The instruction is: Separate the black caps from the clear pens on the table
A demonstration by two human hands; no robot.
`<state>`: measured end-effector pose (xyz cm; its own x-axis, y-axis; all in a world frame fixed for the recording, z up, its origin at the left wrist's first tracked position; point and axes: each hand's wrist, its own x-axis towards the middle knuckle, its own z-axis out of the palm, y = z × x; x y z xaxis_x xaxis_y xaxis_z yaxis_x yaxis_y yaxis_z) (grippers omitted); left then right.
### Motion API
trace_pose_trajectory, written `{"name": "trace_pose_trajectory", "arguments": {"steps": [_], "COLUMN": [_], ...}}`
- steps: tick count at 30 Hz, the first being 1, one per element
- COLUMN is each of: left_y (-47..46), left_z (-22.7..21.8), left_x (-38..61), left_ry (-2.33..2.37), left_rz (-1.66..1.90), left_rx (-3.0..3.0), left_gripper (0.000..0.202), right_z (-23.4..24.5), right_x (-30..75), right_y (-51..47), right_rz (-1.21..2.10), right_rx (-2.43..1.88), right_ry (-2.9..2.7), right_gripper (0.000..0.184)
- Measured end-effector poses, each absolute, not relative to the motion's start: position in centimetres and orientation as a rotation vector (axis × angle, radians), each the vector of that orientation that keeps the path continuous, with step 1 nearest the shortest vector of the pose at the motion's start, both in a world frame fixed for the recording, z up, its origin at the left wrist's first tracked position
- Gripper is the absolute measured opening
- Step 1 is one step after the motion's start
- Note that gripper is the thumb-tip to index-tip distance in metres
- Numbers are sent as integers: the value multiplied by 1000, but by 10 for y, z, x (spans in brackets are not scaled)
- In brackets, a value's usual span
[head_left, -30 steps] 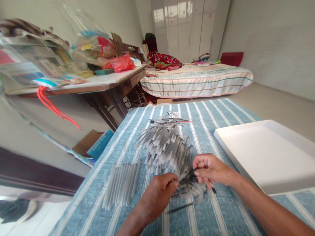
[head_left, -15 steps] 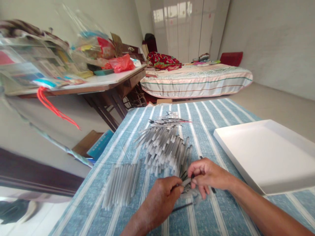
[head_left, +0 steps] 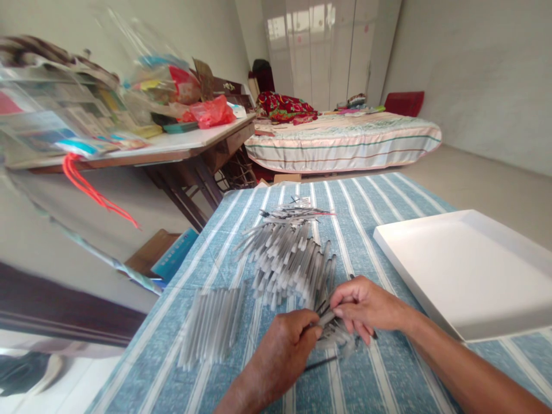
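My left hand (head_left: pixel 284 351) is closed around a pen (head_left: pixel 328 316) with a translucent barrel. The fingertips of my right hand (head_left: pixel 362 305) pinch the other end of that pen. Under and beside my hands lie several loose small pen parts (head_left: pixel 338 339), partly hidden. Ahead of my hands spreads a large pile of grey pens (head_left: pixel 288 270). Thin dark refills (head_left: pixel 297 214) lie behind that pile. To the left, a row of translucent pen barrels (head_left: pixel 213 328) lies side by side. A dark thin stick (head_left: pixel 321 363) rests on the cloth near my left hand.
A blue and white striped cloth (head_left: pixel 362 213) covers the table. A shallow white box (head_left: pixel 487 270) sits at the right. Beyond are a cluttered side table (head_left: pixel 181 146) at left and a bed (head_left: pixel 345 144) at the back.
My right thumb and fingers have closed in on the pen's end, covering the dark tip that showed before. My left hand stays almost in place.
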<state>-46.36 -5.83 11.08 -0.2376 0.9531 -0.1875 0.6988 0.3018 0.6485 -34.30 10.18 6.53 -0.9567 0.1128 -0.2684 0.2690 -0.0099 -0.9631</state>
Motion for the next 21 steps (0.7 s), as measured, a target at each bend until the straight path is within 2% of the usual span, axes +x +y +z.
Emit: {"name": "trace_pose_trajectory", "arguments": {"steps": [8,13,17,21], "left_y": [-75,-106,-120,-123], "left_z": [133,143,128,116], "left_x": [-505,-565,-595,-607], "left_ry": [2050,2490,2823,2843], "left_rz": [414,224,-71,-218], "left_rx": [1500,1299,1042,863], "left_gripper": [24,23,26,29], "right_z": [71,70,65,63], "right_x": [-340,-340,-337,-335], "right_y": [114,122,126,128], "right_rz": [-2385,-2615,-2380,-2055], "right_rx": [556,729,695,647], "right_ry": [2149,2126,2228,2323], "right_gripper": [19,18,13,10]}}
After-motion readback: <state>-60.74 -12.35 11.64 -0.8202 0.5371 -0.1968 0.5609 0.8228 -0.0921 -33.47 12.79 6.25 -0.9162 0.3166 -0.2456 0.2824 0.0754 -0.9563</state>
